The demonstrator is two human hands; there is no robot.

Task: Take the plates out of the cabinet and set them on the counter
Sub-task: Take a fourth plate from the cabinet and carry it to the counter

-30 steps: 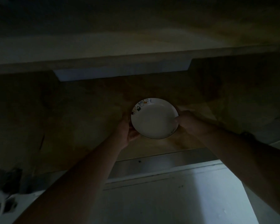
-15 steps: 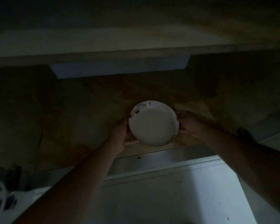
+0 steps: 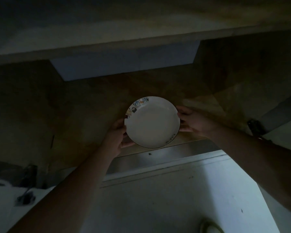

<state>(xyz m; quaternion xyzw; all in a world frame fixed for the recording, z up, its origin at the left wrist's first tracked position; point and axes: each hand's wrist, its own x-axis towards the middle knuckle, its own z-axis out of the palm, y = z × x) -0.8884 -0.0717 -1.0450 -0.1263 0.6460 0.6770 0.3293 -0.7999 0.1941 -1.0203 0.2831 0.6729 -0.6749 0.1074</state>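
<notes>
Left hand (image 3: pixel 118 137), right hand (image 3: pixel 194 122) grip white plate (image 3: pixel 152 122).

No text, label, brand or number can be read here. The plate (image 3: pixel 152 122) bears small coloured pictures on its rim at about 11 o'clock and dark marks at about 5 o'clock, too small and dim to make out.
</notes>
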